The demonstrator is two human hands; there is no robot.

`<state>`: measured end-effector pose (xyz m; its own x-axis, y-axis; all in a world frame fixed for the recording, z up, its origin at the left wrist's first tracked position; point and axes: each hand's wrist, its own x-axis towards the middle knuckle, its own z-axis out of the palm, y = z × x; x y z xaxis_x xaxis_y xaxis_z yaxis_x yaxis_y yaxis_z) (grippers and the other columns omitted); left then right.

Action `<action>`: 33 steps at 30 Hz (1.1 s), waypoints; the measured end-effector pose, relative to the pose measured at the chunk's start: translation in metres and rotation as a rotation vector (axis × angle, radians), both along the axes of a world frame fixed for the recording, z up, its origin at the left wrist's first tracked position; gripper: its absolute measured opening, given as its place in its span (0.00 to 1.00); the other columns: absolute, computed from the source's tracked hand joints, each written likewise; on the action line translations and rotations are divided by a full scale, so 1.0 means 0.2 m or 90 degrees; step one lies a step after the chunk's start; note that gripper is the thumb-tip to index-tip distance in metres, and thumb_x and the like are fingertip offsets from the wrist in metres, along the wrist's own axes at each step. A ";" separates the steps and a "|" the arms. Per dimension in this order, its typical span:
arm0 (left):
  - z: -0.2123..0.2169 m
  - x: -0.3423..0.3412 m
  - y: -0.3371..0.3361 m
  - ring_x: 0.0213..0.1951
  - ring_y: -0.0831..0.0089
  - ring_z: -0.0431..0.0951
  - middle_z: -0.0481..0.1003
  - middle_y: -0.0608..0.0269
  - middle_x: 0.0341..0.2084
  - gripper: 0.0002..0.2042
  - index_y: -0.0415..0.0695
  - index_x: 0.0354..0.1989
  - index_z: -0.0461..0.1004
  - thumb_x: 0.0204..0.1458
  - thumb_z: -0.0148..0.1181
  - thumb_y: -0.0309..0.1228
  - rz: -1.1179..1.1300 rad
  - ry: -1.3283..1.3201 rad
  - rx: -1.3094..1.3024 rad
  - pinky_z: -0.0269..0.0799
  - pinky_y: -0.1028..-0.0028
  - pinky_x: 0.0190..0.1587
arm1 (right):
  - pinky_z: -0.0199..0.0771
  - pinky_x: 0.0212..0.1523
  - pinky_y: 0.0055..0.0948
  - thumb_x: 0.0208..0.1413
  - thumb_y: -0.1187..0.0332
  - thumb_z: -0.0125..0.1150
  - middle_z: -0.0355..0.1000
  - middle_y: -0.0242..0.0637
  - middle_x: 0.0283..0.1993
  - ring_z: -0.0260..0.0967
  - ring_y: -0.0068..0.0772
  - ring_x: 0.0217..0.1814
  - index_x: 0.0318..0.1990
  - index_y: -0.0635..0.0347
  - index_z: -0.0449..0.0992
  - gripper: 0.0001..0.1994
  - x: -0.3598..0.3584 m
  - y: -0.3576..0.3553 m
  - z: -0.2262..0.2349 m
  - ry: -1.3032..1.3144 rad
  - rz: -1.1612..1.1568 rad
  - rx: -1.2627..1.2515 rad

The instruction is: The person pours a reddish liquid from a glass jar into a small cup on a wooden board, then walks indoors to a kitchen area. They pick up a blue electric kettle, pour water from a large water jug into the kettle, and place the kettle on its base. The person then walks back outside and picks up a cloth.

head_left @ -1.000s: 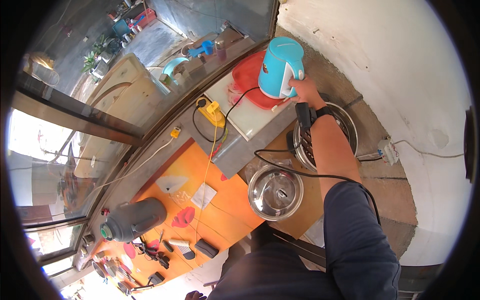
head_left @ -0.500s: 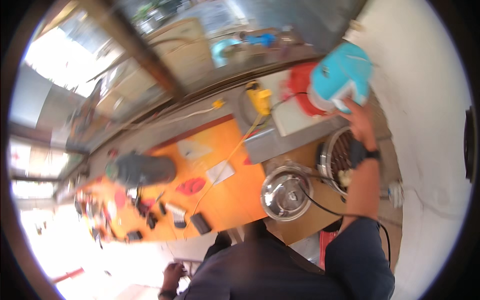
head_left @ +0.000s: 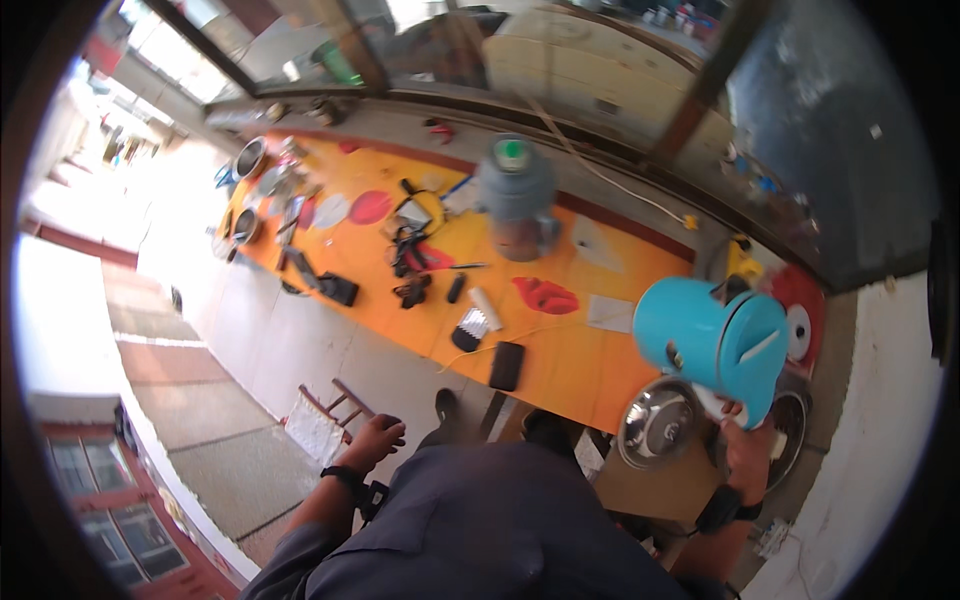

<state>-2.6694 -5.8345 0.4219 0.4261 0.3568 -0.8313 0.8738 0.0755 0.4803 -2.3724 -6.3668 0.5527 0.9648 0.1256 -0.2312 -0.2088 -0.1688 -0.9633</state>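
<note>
My right hand (head_left: 748,445) is wrapped round the white-edged handle of a turquoise electric kettle (head_left: 685,330). The kettle is tipped sideways and held up over the right end of a long table (head_left: 600,370) with an orange patterned cover. My left hand (head_left: 378,442) hangs near my waist, empty, its fingers loosely bent and apart. A large grey thermos flask (head_left: 517,195) with a green top stands towards the back of the table. Below the kettle lies a round shiny metal lid (head_left: 655,425). Part of a round pan (head_left: 792,435) shows behind my right hand.
The table also carries a dark wallet-like block (head_left: 507,366), a brush (head_left: 468,330), tangled black cables (head_left: 408,250) and metal bowls (head_left: 250,158). A red kettle base (head_left: 800,325) sits by the right wall. A small stool (head_left: 318,428) stands on the floor at left. Windows line the back.
My right hand has lifted the kettle off the red base and brought it towards the table, tipping it over. My view has swung left, and my left hand has come up into fuller sight.
</note>
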 end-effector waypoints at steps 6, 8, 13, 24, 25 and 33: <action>-0.16 -0.39 0.39 0.42 0.66 0.83 0.79 0.53 0.44 0.18 0.34 0.53 0.72 0.63 0.58 0.36 0.076 -0.026 -0.025 0.79 0.69 0.41 | 0.72 0.42 0.29 0.49 0.77 0.66 0.76 0.31 0.39 0.73 0.23 0.41 0.44 0.61 0.77 0.13 -0.32 0.96 0.15 0.092 0.174 0.036; -0.14 -0.51 0.51 0.42 0.66 0.83 0.79 0.54 0.43 0.18 0.34 0.54 0.72 0.64 0.57 0.36 0.107 -0.041 -0.028 0.79 0.70 0.42 | 0.72 0.41 0.28 0.50 0.77 0.66 0.76 0.30 0.39 0.72 0.21 0.41 0.46 0.63 0.78 0.15 -0.37 1.21 0.22 0.170 0.242 0.027; -0.15 -0.89 0.73 0.40 0.67 0.82 0.79 0.55 0.43 0.19 0.35 0.55 0.72 0.63 0.57 0.37 0.252 -0.043 -0.011 0.79 0.69 0.40 | 0.72 0.43 0.28 0.49 0.79 0.66 0.76 0.29 0.40 0.72 0.22 0.43 0.48 0.64 0.77 0.16 -0.43 1.87 0.31 0.138 0.492 -0.101; -0.19 -1.26 0.59 0.39 0.68 0.82 0.78 0.54 0.43 0.19 0.34 0.53 0.72 0.62 0.59 0.37 0.526 -0.072 -0.034 0.78 0.70 0.39 | 0.72 0.44 0.27 0.48 0.80 0.64 0.75 0.27 0.39 0.71 0.20 0.42 0.47 0.60 0.77 0.16 -0.44 2.68 0.17 0.105 0.849 -0.045; -0.17 -1.28 0.57 0.40 0.67 0.82 0.78 0.54 0.43 0.19 0.34 0.53 0.72 0.62 0.59 0.37 0.557 -0.073 -0.033 0.78 0.70 0.39 | 0.72 0.45 0.27 0.48 0.80 0.64 0.75 0.27 0.40 0.71 0.20 0.43 0.47 0.60 0.77 0.16 -0.44 2.74 0.15 0.114 0.862 -0.052; -0.19 -1.48 0.58 0.40 0.68 0.81 0.79 0.56 0.41 0.16 0.36 0.52 0.73 0.62 0.58 0.35 0.704 -0.056 -0.043 0.77 0.71 0.39 | 0.72 0.46 0.26 0.49 0.81 0.63 0.75 0.25 0.39 0.71 0.19 0.43 0.45 0.60 0.78 0.14 -0.58 3.35 0.08 0.171 0.908 0.003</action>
